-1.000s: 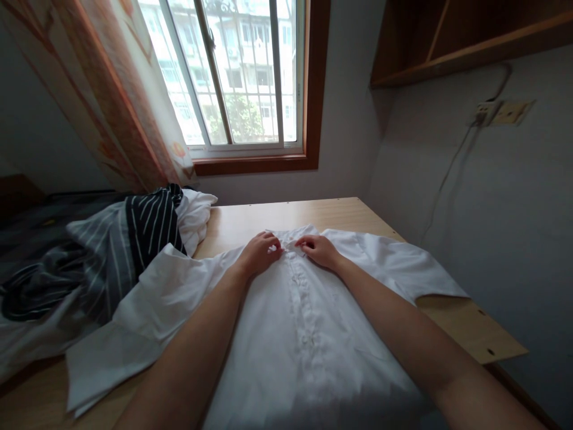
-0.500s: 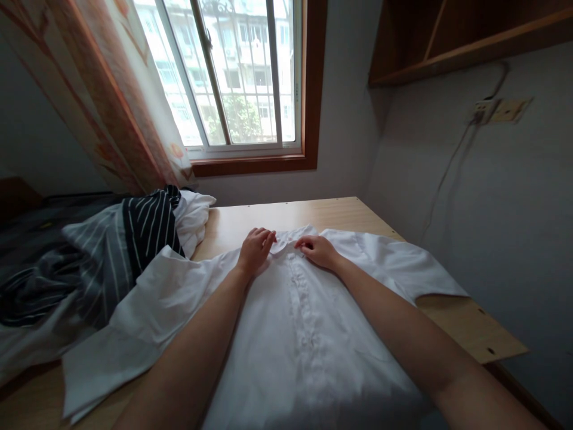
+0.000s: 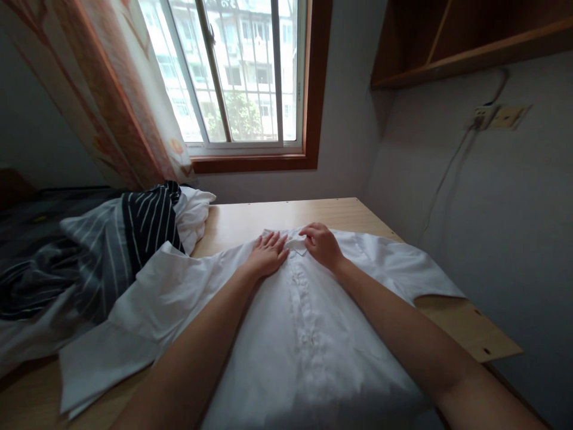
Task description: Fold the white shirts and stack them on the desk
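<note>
A white short-sleeved shirt (image 3: 331,322) lies spread front side up, its button placket running down the middle and its collar (image 3: 296,243) at the far end. My left hand (image 3: 267,254) rests flat on the left side of the collar area, fingers stretched out and slightly spread. On the collar's right side, my right hand (image 3: 323,246) has its fingers curled in, closed at the collar's edge. The cloth between those fingertips is partly hidden by the hand.
Under the shirt is a light wooden board (image 3: 286,214). Crumpled striped dark clothes (image 3: 152,221) and white cloth (image 3: 193,215) lie at the left. Behind stand a window (image 3: 242,77) and a curtain (image 3: 111,89). A cord (image 3: 441,185) hangs from the right wall's socket.
My left hand has flattened onto the shirt and shifted slightly right. The right hand has moved a little up at the collar, and the right collar point now lies folded down.
</note>
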A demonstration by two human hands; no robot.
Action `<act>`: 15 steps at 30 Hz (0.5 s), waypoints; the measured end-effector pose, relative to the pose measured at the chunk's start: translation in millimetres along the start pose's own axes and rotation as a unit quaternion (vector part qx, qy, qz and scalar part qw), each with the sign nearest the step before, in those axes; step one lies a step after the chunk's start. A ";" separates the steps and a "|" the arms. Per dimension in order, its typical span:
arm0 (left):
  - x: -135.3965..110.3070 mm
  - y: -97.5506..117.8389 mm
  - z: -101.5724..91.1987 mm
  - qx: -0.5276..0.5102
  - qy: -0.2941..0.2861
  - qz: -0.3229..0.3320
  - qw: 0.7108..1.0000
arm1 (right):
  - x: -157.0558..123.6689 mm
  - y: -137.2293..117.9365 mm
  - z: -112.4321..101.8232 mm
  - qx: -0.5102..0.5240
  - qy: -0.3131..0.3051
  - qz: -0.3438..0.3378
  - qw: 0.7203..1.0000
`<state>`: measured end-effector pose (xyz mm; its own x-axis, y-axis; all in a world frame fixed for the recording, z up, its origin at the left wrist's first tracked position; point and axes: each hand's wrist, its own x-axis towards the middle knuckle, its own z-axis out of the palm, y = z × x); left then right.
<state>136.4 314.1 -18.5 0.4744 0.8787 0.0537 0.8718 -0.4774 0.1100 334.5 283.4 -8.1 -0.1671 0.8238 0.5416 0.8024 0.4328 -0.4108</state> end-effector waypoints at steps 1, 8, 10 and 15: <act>-0.7 0.9 -1.0 0.002 0.000 -0.006 1.000 | -1.9 -3.6 2.2 -0.015 -0.053 -0.011 0.998; -0.7 0.8 -2.4 0.003 -0.001 -0.030 1.000 | -14.4 -18.7 24.1 -0.097 -0.245 0.106 0.959; 1.7 -0.8 -1.6 0.006 -0.006 -0.034 0.999 | -12.2 -18.2 24.8 -0.101 -0.258 0.118 0.953; 12.0 -9.0 -1.6 0.006 -0.008 -0.037 0.999 | 2.1 -12.8 24.1 -0.106 -0.287 0.115 0.945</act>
<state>133.9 328.9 -17.3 0.4107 0.9113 0.0301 0.9058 -0.4116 0.1003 310.1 288.4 -19.4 -0.2096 0.9762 -0.0560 0.9416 0.1860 -0.2805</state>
